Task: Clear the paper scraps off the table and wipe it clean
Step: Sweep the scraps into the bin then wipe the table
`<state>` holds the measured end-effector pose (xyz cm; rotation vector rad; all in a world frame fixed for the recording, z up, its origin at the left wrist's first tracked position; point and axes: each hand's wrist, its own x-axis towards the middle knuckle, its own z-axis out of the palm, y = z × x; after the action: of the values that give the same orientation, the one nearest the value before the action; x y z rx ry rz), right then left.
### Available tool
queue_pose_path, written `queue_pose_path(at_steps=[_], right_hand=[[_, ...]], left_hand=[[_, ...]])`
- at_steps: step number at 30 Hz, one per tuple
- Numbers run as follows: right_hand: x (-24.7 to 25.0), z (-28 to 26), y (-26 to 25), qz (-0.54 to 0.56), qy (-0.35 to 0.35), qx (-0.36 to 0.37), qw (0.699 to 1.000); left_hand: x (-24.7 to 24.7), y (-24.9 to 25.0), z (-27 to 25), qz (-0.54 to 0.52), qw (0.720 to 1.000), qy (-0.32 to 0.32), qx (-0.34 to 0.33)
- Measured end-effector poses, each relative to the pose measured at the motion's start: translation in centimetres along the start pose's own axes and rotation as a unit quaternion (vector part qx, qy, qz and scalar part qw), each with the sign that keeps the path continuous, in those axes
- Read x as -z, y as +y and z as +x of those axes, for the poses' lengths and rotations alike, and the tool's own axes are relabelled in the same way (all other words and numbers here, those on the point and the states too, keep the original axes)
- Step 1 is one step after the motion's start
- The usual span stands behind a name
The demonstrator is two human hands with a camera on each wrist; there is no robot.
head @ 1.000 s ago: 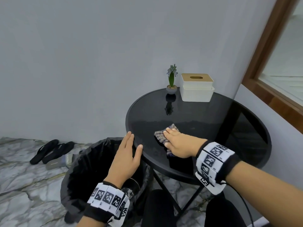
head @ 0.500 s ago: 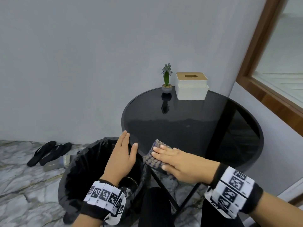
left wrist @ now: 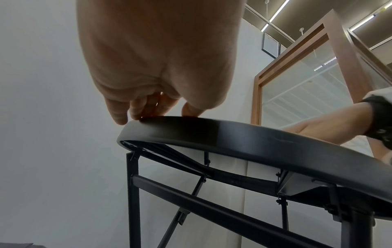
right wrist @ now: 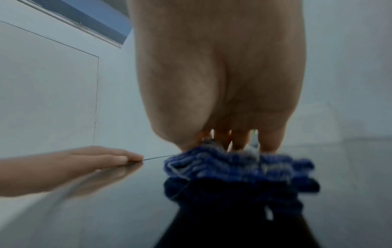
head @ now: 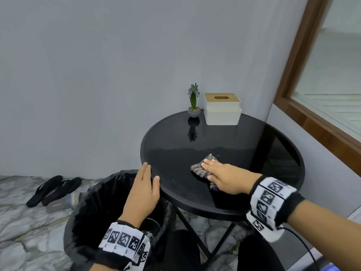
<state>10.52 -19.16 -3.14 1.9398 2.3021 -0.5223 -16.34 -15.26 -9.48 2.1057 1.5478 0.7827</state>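
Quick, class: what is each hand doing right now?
Left hand: open, fingers resting on the table edge.
Right hand: open, pressing the cloth flat.

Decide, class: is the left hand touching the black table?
Touching. The left wrist view shows the left hand with its fingers resting on the rim of the table, no gap visible.

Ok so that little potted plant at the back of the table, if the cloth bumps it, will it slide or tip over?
The potted plant would probably tip rather than slide: its pot is small and the stem stands tall above it. It looks light, so a nudge from the cloth could shift it on the glossy table. The tissue box beside it might stop a fall that way.
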Motion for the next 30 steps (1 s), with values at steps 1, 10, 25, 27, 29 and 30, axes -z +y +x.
queue_pose_path(at_steps=[1,10,25,27,29,30], right_hand=[[0.4,0.5,0.1,-0.005,-0.002,-0.014,1.000],[2.7,4.0,-1.0,-0.002,0.006,-0.040,0.999],[2.8,1.5,0.3,0.006,-0.001,-0.055,0.998],[2.6,2.8,0.0,0.005,-0.001,-0.062,0.998],[2.4,3.6,-0.5,-0.006,-0.003,-0.052,0.999],[2.4,3.6,-0.8,-0.010,-0.008,-0.039,0.999]], left_hand=[[0.0,0.0,0.0,-0.001,1.000,0.002,-0.001],[-0.9,1.9,-0.5,-0.002,0.998,-0.012,-0.059],[-3.6,3.0,-1.6,0.083,0.989,0.013,-0.125],[-3.7,3.0,-1.6,0.087,0.988,0.014,-0.125],[-3.6,2.9,-1.6,0.085,0.988,0.016,-0.124],[-3.6,2.8,-1.6,0.083,0.989,0.016,-0.125]])
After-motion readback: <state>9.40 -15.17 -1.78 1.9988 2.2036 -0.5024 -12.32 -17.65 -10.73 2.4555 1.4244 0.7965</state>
